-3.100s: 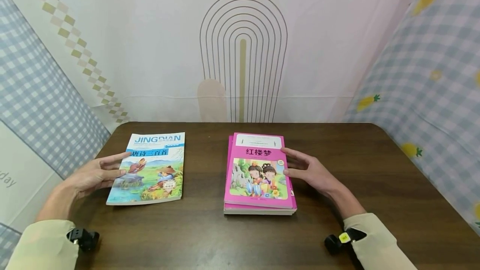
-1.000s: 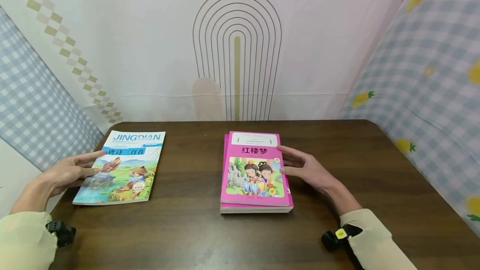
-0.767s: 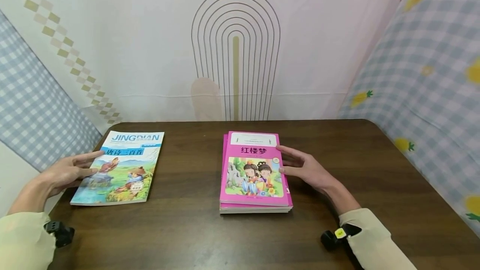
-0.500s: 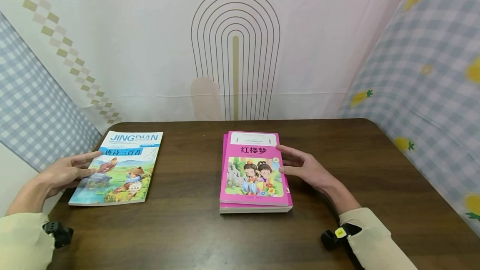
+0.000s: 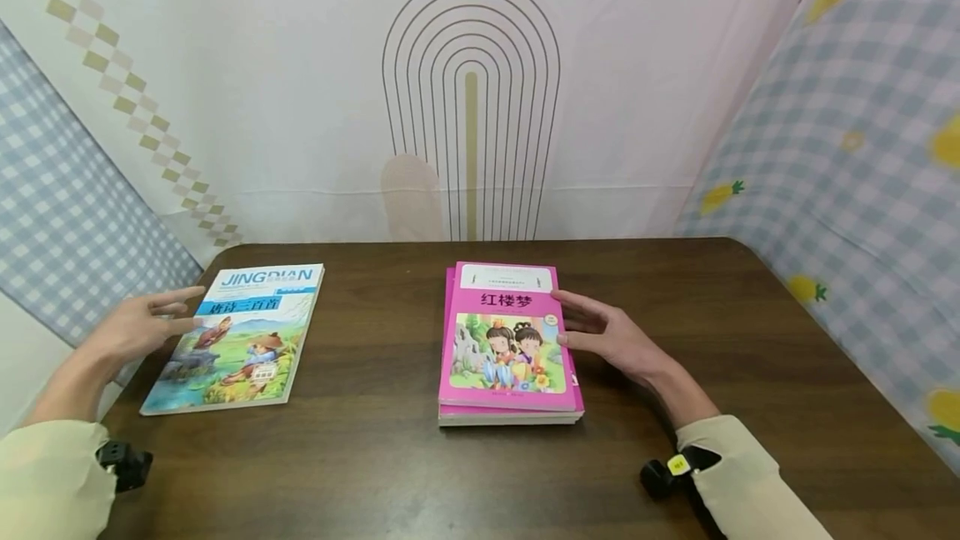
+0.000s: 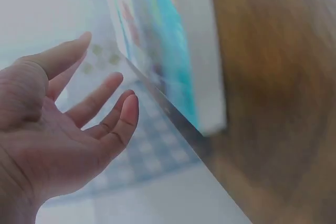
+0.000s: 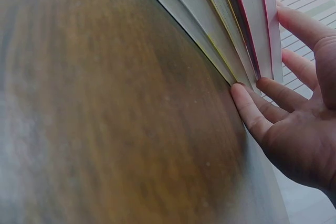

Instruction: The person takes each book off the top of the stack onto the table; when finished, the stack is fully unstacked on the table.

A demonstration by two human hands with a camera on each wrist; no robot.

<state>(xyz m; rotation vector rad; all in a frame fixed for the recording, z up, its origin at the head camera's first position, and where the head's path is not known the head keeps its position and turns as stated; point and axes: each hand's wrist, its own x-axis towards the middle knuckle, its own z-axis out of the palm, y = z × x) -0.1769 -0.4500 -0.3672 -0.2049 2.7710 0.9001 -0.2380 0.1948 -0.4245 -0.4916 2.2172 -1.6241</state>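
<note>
A thin paperback book (image 5: 243,357) with a blue title band and a riverside picture lies flat on the table's left side. My left hand (image 5: 131,327) hovers at its left edge, fingers extended; in the left wrist view that hand (image 6: 68,135) is apart from the book (image 6: 176,61). A stack of books topped by a pink one (image 5: 512,398) lies mid-table. Touching the stack's right side are the fingertips of my right hand (image 5: 626,344). In the right wrist view, several book edges (image 7: 220,19) meet these fingertips, thumb near the top book.
The dark brown wooden table (image 5: 360,457) has a far edge close to a patterned white cloth (image 5: 322,107). Checked cloth hangs at both sides. The left-hand book lies near the table's left edge. Each wrist wears a small black camera.
Earlier the left hand held the thin book and slid it left, away from the stack. Now it has let go and risen slightly off the edge. The right hand stays at the stack.
</note>
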